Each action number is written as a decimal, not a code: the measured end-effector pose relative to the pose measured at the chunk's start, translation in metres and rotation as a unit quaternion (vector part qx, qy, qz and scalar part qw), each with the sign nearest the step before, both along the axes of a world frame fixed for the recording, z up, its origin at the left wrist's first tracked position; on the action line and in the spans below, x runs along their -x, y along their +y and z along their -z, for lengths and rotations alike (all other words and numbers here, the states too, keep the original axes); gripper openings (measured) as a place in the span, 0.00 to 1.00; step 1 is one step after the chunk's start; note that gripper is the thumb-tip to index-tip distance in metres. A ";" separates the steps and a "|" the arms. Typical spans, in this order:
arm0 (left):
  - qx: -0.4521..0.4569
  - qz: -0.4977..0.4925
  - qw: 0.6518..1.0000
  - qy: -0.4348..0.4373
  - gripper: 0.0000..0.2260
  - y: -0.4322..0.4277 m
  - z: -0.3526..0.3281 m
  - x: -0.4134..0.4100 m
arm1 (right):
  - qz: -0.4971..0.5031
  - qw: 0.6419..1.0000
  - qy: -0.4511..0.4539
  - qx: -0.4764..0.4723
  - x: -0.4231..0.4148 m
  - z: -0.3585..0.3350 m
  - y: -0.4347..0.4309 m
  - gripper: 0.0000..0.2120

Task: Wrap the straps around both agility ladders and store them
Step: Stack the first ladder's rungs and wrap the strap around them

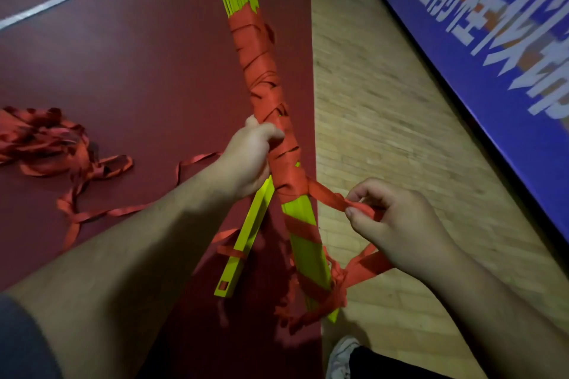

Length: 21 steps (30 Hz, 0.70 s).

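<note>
Two bare hands are seen above a white shoe [341,354] at the lower edge. A red strap [329,198] is pinched in the grip of the right hand [400,224], between thumb and fingers, and is drawn sideways off the ladder bundle [268,77]. This bundle of yellow-green rungs, mostly bound in red, is held tilted upright by the left hand [251,157], whose grip is curled round its middle. One loose rung [246,240] hangs beside the bundle's lower end. Beyond, a loose heap of strap [46,138] lies at the left on the dark red mat [138,55]. Wooden floor [385,86] and a blue banner [462,40] are seen at the right.
</note>
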<state>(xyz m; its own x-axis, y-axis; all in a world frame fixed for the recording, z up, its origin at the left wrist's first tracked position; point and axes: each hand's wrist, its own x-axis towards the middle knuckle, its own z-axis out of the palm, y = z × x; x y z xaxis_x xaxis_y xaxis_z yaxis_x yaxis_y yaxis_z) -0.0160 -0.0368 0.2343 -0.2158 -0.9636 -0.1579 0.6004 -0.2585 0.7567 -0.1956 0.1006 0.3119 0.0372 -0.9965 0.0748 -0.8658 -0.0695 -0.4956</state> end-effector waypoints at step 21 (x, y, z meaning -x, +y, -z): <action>0.043 0.045 0.998 0.015 0.25 0.013 -0.005 0.016 | 0.004 0.996 0.094 -0.003 -0.004 0.008 0.007 0.05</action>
<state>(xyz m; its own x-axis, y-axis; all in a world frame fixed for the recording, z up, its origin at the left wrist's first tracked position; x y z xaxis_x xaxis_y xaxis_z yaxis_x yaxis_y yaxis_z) -0.0324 -0.0233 0.2389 -0.3048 -0.9500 -0.0671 0.6010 -0.2465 0.7603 -0.1918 0.1072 0.3036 0.0430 -0.9972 0.0617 -0.9440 -0.0608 -0.3244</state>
